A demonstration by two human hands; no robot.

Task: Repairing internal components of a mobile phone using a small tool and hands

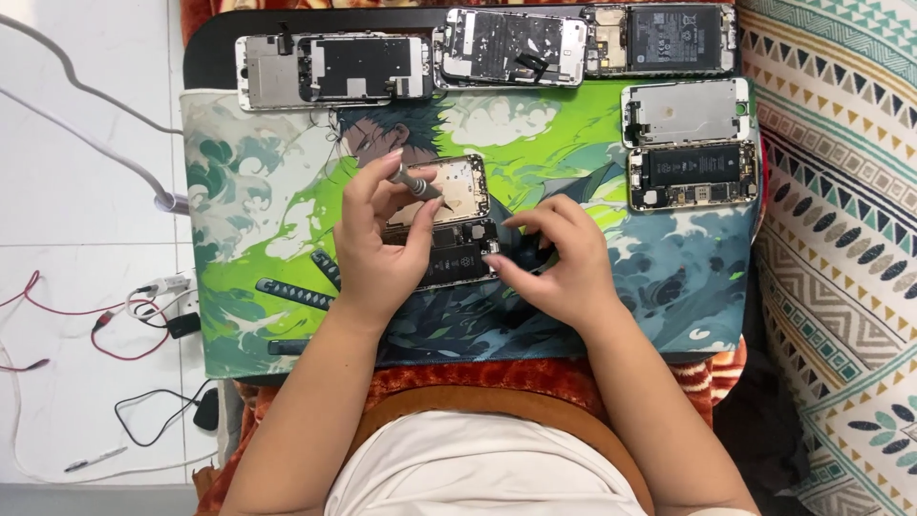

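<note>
An opened phone (pixel 457 222) lies on a green and blue illustrated mat (pixel 535 134), its metal screen back folded upward and its black battery showing below. My left hand (pixel 375 239) holds a small grey screwdriver (pixel 415 182) over the screen half. My right hand (pixel 559 260) rests at the phone's lower right corner, fingertips pinched against its edge; whether something tiny sits between them I cannot tell.
Several more opened phones lie around: three along the mat's far edge (pixel 334 69) (pixel 511 46) (pixel 664 38) and an opened one at the right (pixel 690 143). Cables and clips (pixel 124 320) lie on the white floor at left. A patterned cloth (pixel 841 239) lies at right.
</note>
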